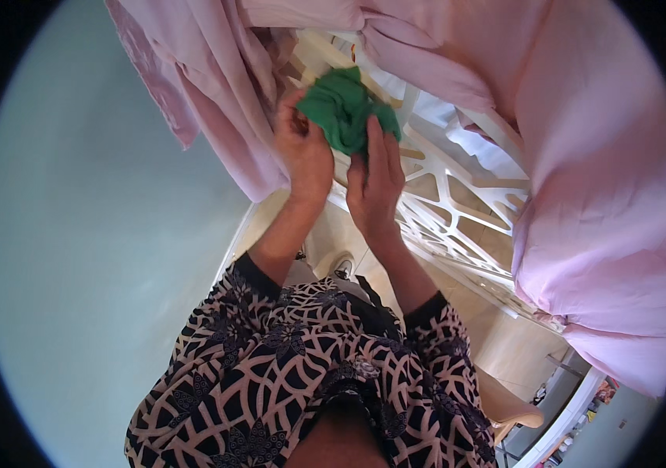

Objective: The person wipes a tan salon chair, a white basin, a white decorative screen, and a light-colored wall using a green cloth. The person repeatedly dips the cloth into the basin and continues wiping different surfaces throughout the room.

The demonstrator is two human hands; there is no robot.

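Note:
A crumpled green cloth [342, 108] is bunched up between my two hands, above a white lattice panel. My left hand [305, 152] grips its left edge with the fingers curled in. On the lower right side my right hand [377, 175] holds the cloth, its fingers lying along the folds. The white cut-out lattice panel [450, 199] slants away below and to the right of my right hand. Part of the fingertips is hidden behind the cloth.
Pink curtain fabric [216, 70] hangs on the left, and more pink drapery [596, 175] covers the right. A pale wall [93, 234] stands close on my left. Beige floor tiles [333, 228] and a shoe [343, 266] show below. A chair [508, 403] is at lower right.

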